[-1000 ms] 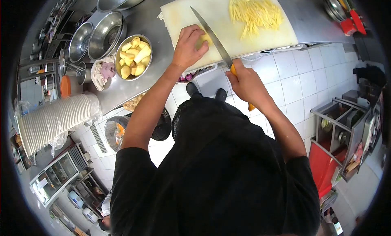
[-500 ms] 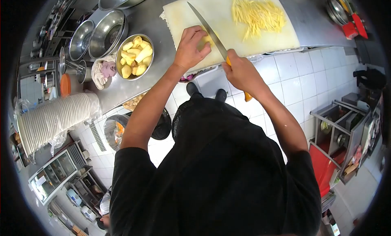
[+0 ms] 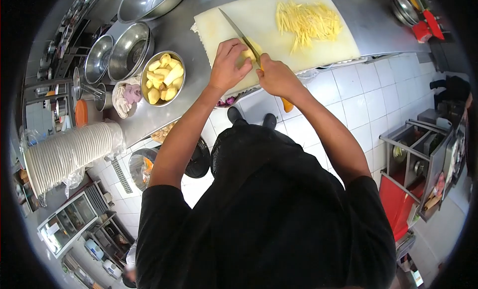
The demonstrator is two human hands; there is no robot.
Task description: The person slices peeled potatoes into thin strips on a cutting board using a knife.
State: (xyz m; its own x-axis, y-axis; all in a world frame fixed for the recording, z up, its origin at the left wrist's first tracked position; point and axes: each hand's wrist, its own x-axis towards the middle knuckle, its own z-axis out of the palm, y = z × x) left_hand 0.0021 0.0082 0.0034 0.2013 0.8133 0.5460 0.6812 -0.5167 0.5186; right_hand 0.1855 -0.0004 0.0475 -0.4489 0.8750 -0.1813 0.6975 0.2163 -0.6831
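Observation:
My left hand rests on the white cutting board, its fingers curled over a yellow peeled piece that looks like ginger. Most of that piece is hidden by the fingers and the blade. My right hand is closed around the orange handle of a long kitchen knife. The blade slants up and to the left across the board, close beside my left fingertips. A pile of thin yellow strips lies on the right half of the board.
Left of the board stands a steel bowl of peeled yellow pieces, near a crumpled cloth and larger steel bowls. Stacked white plates lie in plastic at the left. A waste bin and a rack stand lower down.
My right hand and the knife have moved left, so the blade is nearer my left fingers. The left hand keeps its curled pose. The whole view has shifted slightly.

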